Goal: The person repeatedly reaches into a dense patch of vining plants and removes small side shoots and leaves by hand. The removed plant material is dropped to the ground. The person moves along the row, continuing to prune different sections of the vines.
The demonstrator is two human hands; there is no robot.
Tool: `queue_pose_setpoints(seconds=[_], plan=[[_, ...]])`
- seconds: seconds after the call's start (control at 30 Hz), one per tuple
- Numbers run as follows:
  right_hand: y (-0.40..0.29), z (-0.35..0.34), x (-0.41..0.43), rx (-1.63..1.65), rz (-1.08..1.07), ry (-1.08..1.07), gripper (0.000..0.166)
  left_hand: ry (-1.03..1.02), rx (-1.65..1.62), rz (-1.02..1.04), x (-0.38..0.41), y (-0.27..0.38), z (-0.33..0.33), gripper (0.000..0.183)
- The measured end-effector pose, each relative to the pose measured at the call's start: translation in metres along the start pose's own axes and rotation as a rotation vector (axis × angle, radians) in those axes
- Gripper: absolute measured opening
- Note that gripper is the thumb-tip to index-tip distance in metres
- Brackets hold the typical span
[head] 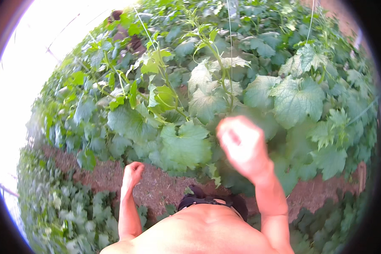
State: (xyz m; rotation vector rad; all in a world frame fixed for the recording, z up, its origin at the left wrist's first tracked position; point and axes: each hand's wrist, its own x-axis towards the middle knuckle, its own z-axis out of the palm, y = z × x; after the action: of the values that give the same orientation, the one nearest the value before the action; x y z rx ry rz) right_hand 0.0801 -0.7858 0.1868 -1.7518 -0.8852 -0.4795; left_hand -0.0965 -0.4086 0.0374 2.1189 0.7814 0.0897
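Observation:
My right hand [241, 143] is raised over the foliage at centre right, fingers curled and blurred by motion or glare; whether it pinches anything cannot be told. Just above it climbs a vine stem [223, 74] with broad lobed leaves, close to a thin white string [231, 47]. Lower and to the left, my left hand [133, 173] is held over the soil path with its fingers curled in, and nothing shows in it. A large green leaf [185, 144] lies between the two hands. Another vine [165, 79] with pale leaves leans by a second string [144, 27].
Dense leafy plants fill the row ahead, with a third string [310, 22] at the upper right. A bare soil path [158, 187] runs below it. More plants [79, 212] stand at the lower left and lower right. A person [127, 35] is partly hidden among leaves at upper left.

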Motion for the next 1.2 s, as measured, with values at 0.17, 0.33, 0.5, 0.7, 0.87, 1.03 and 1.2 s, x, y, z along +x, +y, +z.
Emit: queue_pose_setpoints(seconds=[0.17,0.33,0.5,0.7,0.87,1.03,1.2], plan=[[0.053,-0.034,0.103,-0.326,0.141,0.175,0.035,-0.315,-0.03,0.822,-0.075,0.186,0.089,0.014],[0.083,-0.021,0.137,-0.314,0.108,-0.121,0.033,-0.108,-0.342,0.978,-0.049,0.296,0.145,0.022],[0.101,-0.016,0.138,-0.17,-0.032,-0.087,0.021,0.243,-0.418,0.851,0.023,0.34,0.161,0.034],[0.098,-0.02,0.133,-0.071,0.007,-0.142,0.017,0.143,-0.359,0.653,0.041,0.365,0.145,0.04],[0.097,-0.019,0.127,-0.1,-0.141,0.039,0.011,-0.07,-0.423,0.629,0.044,0.377,0.141,0.021],[0.087,-0.036,0.128,0.302,-0.019,0.243,0.01,-0.085,-0.466,0.636,0.054,0.372,0.138,0.017],[0.071,-0.061,0.107,0.02,-0.087,0.182,0.01,-0.166,-0.565,0.546,0.057,0.369,0.133,0.016]])
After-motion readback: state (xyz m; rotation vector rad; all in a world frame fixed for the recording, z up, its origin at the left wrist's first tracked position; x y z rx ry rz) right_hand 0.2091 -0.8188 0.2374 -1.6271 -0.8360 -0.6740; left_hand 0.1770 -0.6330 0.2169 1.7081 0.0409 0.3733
